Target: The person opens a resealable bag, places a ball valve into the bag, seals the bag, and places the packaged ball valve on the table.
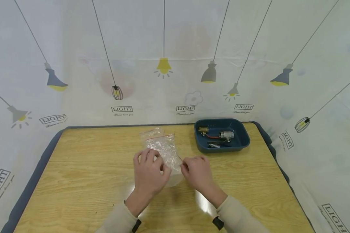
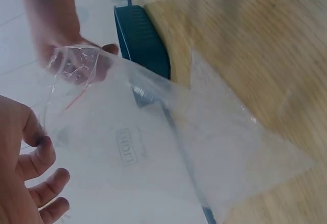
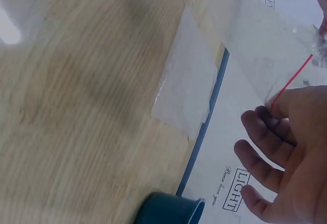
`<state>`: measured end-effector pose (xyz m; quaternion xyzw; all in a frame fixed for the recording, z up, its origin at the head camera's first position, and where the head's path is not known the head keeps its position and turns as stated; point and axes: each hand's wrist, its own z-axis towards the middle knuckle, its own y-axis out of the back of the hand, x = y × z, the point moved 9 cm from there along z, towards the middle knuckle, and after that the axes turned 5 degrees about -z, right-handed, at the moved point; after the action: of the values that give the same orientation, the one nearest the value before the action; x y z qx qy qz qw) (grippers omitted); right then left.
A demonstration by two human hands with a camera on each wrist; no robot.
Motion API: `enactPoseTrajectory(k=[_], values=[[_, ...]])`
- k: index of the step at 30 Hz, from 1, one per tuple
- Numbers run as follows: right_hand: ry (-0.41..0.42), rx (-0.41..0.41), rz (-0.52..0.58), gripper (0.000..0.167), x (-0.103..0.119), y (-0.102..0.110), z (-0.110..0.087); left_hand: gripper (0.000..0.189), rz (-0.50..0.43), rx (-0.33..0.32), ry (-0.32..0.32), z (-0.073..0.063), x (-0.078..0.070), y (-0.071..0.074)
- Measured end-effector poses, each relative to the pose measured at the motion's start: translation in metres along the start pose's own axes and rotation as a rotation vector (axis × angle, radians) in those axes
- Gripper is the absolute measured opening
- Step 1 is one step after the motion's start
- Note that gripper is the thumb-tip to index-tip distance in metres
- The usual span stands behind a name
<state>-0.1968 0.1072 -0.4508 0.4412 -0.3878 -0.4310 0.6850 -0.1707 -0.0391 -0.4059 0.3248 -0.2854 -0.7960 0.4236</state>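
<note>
Two hands, a left hand (image 1: 149,173) and a right hand (image 1: 199,173), pinch a clear bag (image 3: 271,45) between them, the remaining fingers loosely bent; beyond, other bags (image 1: 166,149) lie on the table (image 1: 99,161), left of a blue tray (image 1: 218,149).

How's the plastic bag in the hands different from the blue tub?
The plastic bag is see-through; the tub is solid dark blue. The bag looks thin and floppy; the tub's walls look stiff. The left hand and right hand pinch the bag; the tub sits on the table, untouched.
</note>
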Motion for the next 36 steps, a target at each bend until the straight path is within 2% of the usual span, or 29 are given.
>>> enactPoseTrajectory(k=[5, 12, 18, 26, 36], values=[[-0.020, 0.102, -0.026, 0.036, -0.010, -0.008, 0.003, 0.016, 0.040, 0.076, 0.030, 0.000, 0.007, -0.001], [-0.008, 0.225, -0.087, 0.035, -0.013, -0.021, 0.004, 0.019, 0.053, 0.205, 0.065, -0.004, 0.011, -0.019], [0.013, 0.290, -0.101, 0.029, -0.012, -0.026, 0.003, 0.019, 0.057, 0.207, 0.061, -0.005, 0.009, -0.022], [0.057, 0.330, -0.095, 0.032, -0.008, -0.029, 0.006, 0.020, 0.011, 0.203, 0.064, -0.004, 0.009, -0.019], [0.024, 0.366, -0.037, 0.023, -0.013, -0.041, 0.010, 0.026, -0.046, 0.320, 0.178, -0.010, 0.022, -0.039]])
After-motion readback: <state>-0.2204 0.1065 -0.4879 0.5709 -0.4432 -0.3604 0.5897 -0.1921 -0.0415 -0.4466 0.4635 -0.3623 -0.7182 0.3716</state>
